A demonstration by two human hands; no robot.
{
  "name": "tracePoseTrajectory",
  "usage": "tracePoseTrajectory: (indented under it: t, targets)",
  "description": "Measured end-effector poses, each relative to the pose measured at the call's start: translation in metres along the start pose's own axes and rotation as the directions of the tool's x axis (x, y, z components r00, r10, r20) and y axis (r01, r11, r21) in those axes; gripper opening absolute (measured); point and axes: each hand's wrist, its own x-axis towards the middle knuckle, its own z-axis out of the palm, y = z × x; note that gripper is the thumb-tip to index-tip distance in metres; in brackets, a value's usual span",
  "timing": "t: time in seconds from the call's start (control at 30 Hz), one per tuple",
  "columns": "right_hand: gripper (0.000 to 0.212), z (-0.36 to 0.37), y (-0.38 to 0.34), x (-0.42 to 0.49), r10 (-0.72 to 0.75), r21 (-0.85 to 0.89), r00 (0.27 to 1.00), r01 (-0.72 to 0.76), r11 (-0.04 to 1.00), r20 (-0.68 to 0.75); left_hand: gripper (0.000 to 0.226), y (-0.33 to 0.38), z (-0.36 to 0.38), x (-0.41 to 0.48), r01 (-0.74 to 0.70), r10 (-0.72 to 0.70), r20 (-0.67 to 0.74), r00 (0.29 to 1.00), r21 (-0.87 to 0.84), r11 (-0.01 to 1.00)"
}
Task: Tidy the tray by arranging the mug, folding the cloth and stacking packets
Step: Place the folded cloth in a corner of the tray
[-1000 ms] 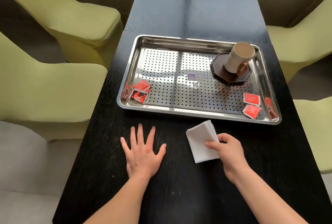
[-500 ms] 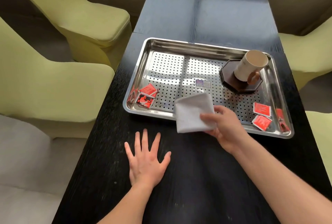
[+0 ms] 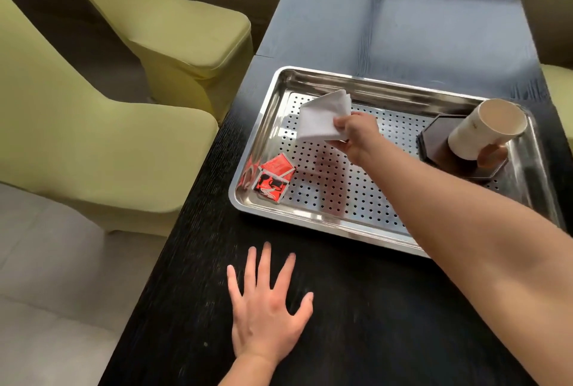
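Observation:
A perforated steel tray (image 3: 310, 218) lies on the black table. My right hand (image 3: 356, 134) holds a folded white cloth (image 3: 322, 116) above the tray's far left part. Red packets (image 3: 274, 176) are piled in the tray's near left corner. At the tray's right end a cream mug (image 3: 486, 128) with a brown handle stands on a dark octagonal coaster (image 3: 440, 150). My left hand (image 3: 266, 308) rests flat and spread on the table in front of the tray. My right forearm hides the tray's near right part.
The black table (image 3: 341, 339) runs away from me, with its left edge close to my left hand. Yellow-green chairs (image 3: 93, 137) stand along the left side, and another chair's edge (image 3: 558, 75) shows at the right.
My right hand has lifted the folded cloth off the table and carried it forward and left over the tray. My left hand has stayed flat on the table.

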Motion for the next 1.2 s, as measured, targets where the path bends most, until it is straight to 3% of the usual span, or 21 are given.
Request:
tracePoseTrajectory:
  t: [0.27, 0.43, 0.6, 0.7, 0.9, 0.97, 1.2]
  targets:
    - [0.034, 0.006, 0.004, 0.039, -0.026, -0.158, 0.998, 0.017, 0.987, -0.057, 0.071, 0.003, -0.003, 0.003, 0.012, -0.012, 0.023, 1.000, 0.017, 1.000]
    - [0.048, 0.001, 0.006, 0.050, -0.193, -0.430, 0.974, 0.126, 0.894, -0.117, 0.071, 0.003, -0.006, 0.001, 0.022, -0.024, 0.050, 0.998, 0.029, 0.999]
    - [0.046, -0.011, 0.005, 0.039, -0.396, -0.525, 0.907, 0.271, 0.807, -0.141, 0.071, 0.003, -0.005, 0.001, 0.020, -0.022, 0.047, 0.999, 0.035, 0.999]
    - [0.040, -0.027, 0.010, 0.015, -0.463, -0.522, 0.881, 0.353, 0.777, -0.094, 0.071, 0.002, -0.003, 0.002, 0.014, -0.014, 0.038, 0.999, 0.021, 1.000]
    - [0.028, -0.076, 0.047, -0.062, -0.413, -0.547, 0.910, 0.368, 0.752, 0.045, 0.071, 0.002, -0.004, 0.002, 0.020, -0.021, 0.060, 0.998, 0.015, 1.000]
    - [0.025, -0.090, 0.059, -0.087, -0.411, -0.620, 0.905, 0.383, 0.685, 0.106, 0.071, 0.002, -0.005, 0.003, 0.024, -0.025, 0.063, 0.998, 0.016, 1.000]
    - [0.027, -0.127, 0.092, -0.150, -0.465, -0.870, 0.857, 0.389, 0.304, 0.221, 0.072, 0.005, -0.011, 0.004, 0.033, -0.035, 0.116, 0.993, 0.018, 0.999]
